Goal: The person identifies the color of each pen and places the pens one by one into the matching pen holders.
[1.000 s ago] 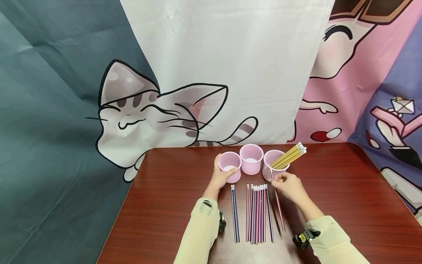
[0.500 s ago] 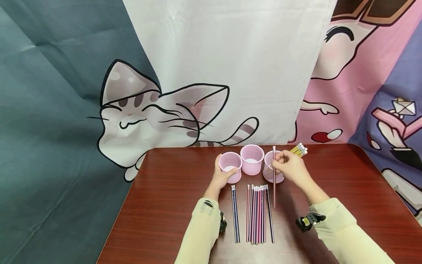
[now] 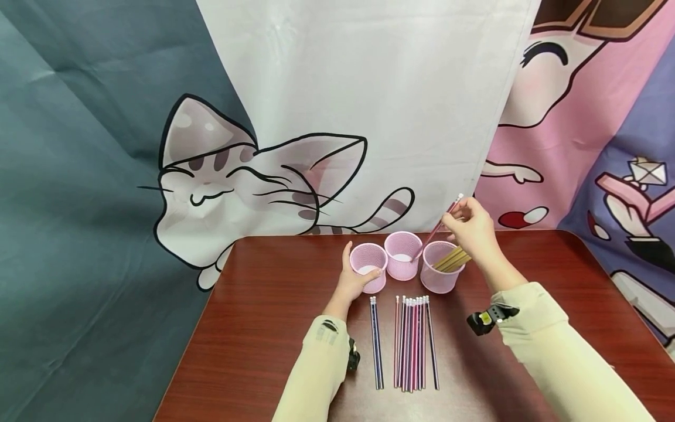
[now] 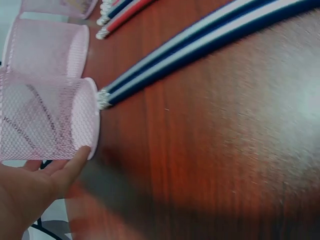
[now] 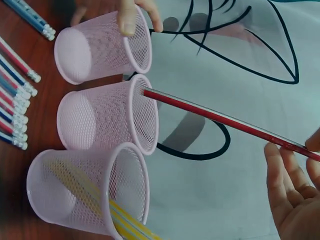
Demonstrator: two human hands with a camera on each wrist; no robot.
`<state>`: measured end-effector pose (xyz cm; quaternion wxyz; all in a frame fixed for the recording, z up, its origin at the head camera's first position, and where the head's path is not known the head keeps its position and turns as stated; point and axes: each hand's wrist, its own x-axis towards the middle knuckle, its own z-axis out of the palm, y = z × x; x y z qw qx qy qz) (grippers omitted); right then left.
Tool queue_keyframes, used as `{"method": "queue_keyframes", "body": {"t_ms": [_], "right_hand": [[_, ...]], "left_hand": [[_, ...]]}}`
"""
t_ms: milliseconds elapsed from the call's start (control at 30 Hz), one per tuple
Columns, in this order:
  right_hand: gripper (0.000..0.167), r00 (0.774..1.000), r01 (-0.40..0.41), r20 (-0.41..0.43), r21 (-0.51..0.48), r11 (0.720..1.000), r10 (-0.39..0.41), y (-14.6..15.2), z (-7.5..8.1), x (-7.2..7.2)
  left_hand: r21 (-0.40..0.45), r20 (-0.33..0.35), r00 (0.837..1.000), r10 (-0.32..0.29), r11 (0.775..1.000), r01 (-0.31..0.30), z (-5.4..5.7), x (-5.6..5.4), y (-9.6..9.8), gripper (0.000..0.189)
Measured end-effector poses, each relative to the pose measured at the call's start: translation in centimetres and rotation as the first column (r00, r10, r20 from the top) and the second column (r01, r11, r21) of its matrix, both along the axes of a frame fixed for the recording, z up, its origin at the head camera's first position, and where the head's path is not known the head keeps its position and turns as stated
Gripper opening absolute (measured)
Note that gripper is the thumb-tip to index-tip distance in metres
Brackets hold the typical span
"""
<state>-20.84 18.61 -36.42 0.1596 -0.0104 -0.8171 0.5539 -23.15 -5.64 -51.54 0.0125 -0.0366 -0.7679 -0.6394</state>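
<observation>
My right hand [image 3: 476, 230] pinches a red pencil [image 3: 435, 229] near its eraser end. The pencil slants down to the left, its lower end at the mouth of the middle pink mesh pencil cup [image 3: 402, 271]. My left hand [image 3: 352, 282] holds the left pink mesh cup [image 3: 376, 286], thumb over the near side and fingers along the far left. No pencils show in the left and middle cups. Yellow pencils [image 5: 132, 224] lean in the right pink cup [image 5: 70, 192], their upper ends hidden behind my right hand in the head view.
Two dark blue pencils [image 3: 377, 346] lie in front of the left cup. Right of them, several red and dark pencils [image 3: 412, 346] form a row on the brown table [image 3: 263, 328]. A cartoon-printed cloth [image 3: 337, 105] hangs behind the table.
My right hand has lifted the red pencil from in front of the right cup, up and over to the middle cup's mouth. My left hand stays on the left cup.
</observation>
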Motion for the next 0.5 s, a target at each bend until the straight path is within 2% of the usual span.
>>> {"method": "queue_keyframes", "body": {"t_ms": [167, 300, 400, 500], "right_hand": [[0.018, 0.999, 0.032, 0.005, -0.063, 0.998, -0.031, -0.7, -1.4, -0.9], [0.015, 0.997, 0.01, 0.082, -0.095, 0.995, -0.002, -1.2, -3.5, -1.6], [0.015, 0.989, 0.019, 0.15, -0.079, 0.997, -0.007, -1.4, -4.8, -2.0], [0.015, 0.978, 0.054, 0.203, 0.006, 0.999, -0.054, -1.6, -5.9, -2.3]], "left_hand": [[-0.038, 0.006, 1.0, -0.01, 0.999, 0.011, 0.7, -0.1, 0.1, 0.095], [-0.107, 0.042, 0.999, 0.016, 0.994, -0.011, 1.2, 0.0, 0.2, 0.098], [-0.184, 0.059, 0.997, 0.046, 0.982, -0.034, 1.5, -0.1, 0.2, 0.101], [-0.214, 0.069, 0.996, 0.054, 0.976, -0.038, 1.5, -0.2, 0.3, 0.103]]}}
